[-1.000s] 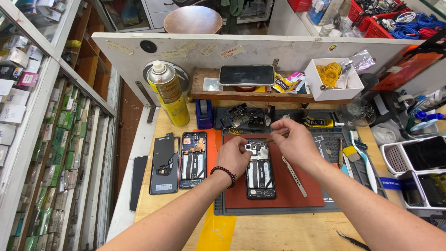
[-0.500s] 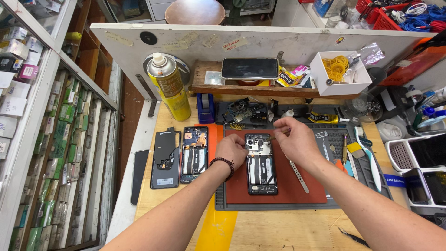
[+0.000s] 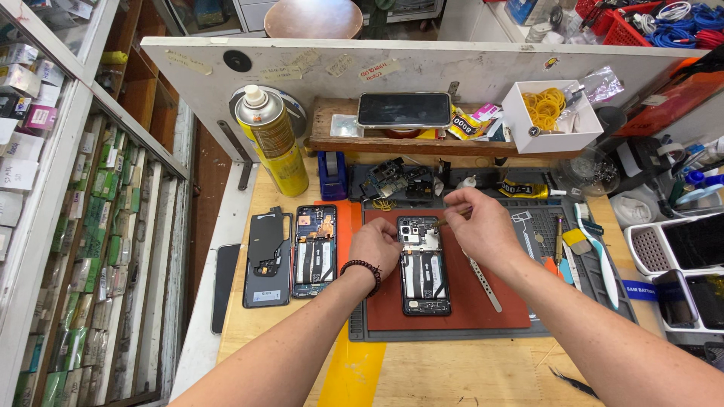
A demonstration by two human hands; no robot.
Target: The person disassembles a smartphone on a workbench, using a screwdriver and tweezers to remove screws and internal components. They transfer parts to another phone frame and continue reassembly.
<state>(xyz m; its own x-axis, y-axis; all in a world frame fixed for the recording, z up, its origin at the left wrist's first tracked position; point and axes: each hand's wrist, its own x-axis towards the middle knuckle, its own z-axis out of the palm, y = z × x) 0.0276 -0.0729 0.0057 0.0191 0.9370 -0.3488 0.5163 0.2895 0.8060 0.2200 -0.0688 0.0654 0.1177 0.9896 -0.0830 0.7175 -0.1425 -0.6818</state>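
Observation:
An opened black phone (image 3: 424, 267) with its back removed lies on the red mat (image 3: 483, 301). My left hand (image 3: 375, 245), with a bead bracelet at the wrist, rests fingers on the phone's left edge. My right hand (image 3: 483, 224) pinches a thin tool (image 3: 440, 223) whose tip touches the phone's upper part near the camera. A metal pry tool (image 3: 483, 284) lies on the mat under my right wrist.
A second opened phone (image 3: 315, 251) and a dark back cover (image 3: 268, 258) lie left of the mat. A yellow spray can (image 3: 273, 141) stands at the back left. A wooden shelf (image 3: 339, 142) holds a phone (image 3: 404, 109); a white box (image 3: 549, 117) and brushes (image 3: 596, 249) are on the right.
My right hand has shifted slightly left, bringing the tool tip onto the phone's top. My left hand stays on the phone's edge.

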